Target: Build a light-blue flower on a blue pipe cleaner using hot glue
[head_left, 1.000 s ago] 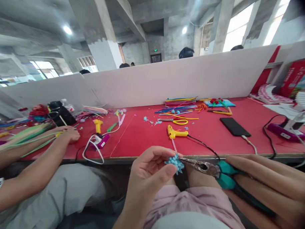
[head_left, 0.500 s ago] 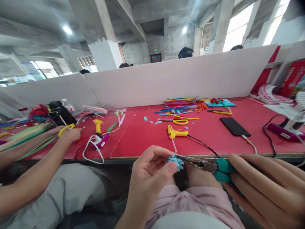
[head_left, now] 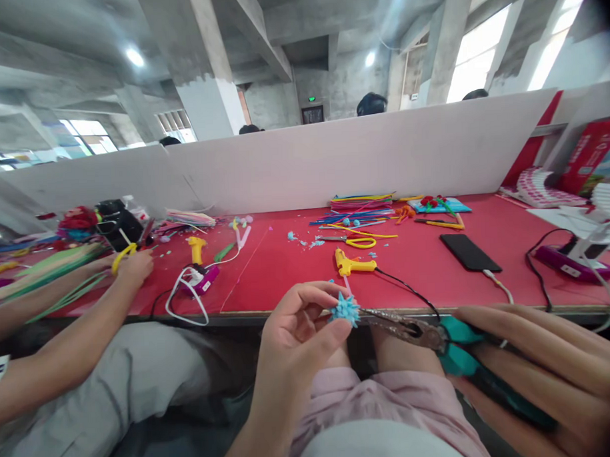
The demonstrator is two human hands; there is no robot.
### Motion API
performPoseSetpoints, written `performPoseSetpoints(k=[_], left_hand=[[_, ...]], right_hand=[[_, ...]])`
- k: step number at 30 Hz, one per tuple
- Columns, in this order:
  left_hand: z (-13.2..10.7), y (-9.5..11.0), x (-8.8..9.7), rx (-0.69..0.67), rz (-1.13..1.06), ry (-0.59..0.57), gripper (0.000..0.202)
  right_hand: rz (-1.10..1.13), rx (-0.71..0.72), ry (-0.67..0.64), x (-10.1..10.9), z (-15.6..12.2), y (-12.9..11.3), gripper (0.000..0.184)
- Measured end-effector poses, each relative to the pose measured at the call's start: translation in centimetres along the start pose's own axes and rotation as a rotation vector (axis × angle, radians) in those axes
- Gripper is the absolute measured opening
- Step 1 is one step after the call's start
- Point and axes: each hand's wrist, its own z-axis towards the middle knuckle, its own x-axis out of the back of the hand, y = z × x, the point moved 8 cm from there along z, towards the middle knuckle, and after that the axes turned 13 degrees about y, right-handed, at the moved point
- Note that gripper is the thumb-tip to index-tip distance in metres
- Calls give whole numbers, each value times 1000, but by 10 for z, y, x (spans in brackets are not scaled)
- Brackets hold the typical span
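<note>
Head view: spiky light-blue pom-pom point(head_left: 344, 309), fuzzy, between left hand point(head_left: 293, 335) fingertips.

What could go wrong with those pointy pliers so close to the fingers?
The pliers in the right hand point at the blue fluffy piece, right beside the pinching fingertips of the left hand. A slip might poke or nip a finger. The piece is held over the lap, past the edge of the red table, so if it pops free it could drop to the floor.
</note>
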Motion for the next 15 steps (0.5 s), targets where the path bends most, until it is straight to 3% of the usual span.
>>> performPoseSetpoints(k=[15], left_hand=[[-1, 3, -2, -14, 27, -46, 17]], right_hand=[[36, 20, -15, -3, -4, -6, 14]])
